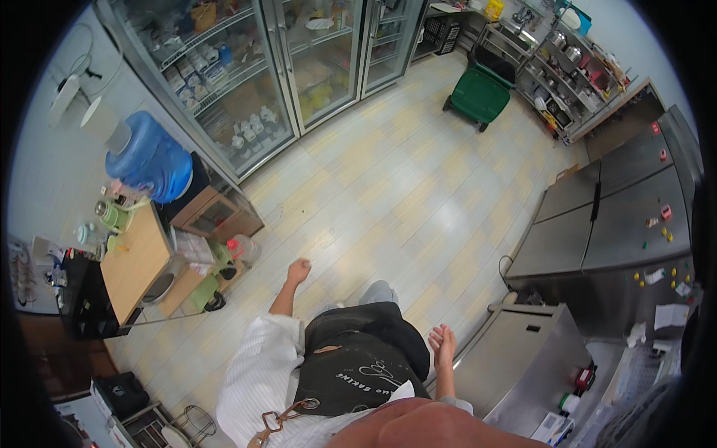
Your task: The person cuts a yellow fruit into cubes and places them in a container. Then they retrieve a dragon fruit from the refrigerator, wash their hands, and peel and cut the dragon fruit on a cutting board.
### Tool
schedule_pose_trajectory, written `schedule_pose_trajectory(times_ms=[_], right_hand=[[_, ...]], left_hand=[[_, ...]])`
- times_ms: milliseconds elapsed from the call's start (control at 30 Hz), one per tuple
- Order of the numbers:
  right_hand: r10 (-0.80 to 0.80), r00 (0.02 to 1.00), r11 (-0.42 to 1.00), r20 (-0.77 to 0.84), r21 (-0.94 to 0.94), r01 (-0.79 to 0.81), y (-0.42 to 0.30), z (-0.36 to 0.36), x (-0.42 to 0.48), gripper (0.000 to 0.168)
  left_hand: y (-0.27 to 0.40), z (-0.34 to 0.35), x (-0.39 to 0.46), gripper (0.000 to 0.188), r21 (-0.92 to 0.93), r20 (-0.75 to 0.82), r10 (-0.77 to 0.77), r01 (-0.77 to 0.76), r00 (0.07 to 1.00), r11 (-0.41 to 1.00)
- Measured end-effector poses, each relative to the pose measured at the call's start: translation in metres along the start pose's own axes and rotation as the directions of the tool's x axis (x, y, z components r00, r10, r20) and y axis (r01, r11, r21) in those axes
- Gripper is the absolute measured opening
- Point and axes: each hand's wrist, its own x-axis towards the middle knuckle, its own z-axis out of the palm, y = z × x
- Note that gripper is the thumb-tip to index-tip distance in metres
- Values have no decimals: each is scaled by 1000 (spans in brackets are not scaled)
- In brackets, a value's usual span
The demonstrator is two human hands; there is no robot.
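My left hand [299,270] hangs out ahead of my body over the tiled floor [358,196], its fingers curled in, and no object shows in it. Lower at my other side, my right hand [443,340] has its fingers loosely spread and holds nothing visible. It is nearest to a stainless steel cabinet [504,353], apart from it as far as I can tell. Between both hands is the black apron [353,369] that I wear over a white striped shirt [257,364]. The apron bears writing.
Glass-door refrigerators [325,61] stand ahead on the left. A wooden table [137,263] and a blue water bottle [151,159] are at left. A green wheeled bin [482,95] stands far ahead, by metal shelves [566,73]. A steel refrigerator [633,213] lines the right.
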Motion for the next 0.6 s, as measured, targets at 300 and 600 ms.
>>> schedule_pose_trajectory(times_ms=[300,600], right_hand=[[-468,799,732,378,-341,590,-243,158,265,35],[-432,297,212,851,-224,951,-495,335,429,26]], left_hand=[[215,21,243,38,-335,207,119,-44,971,941],[319,-117,159,41,-924,65,-35,46,997,-381]])
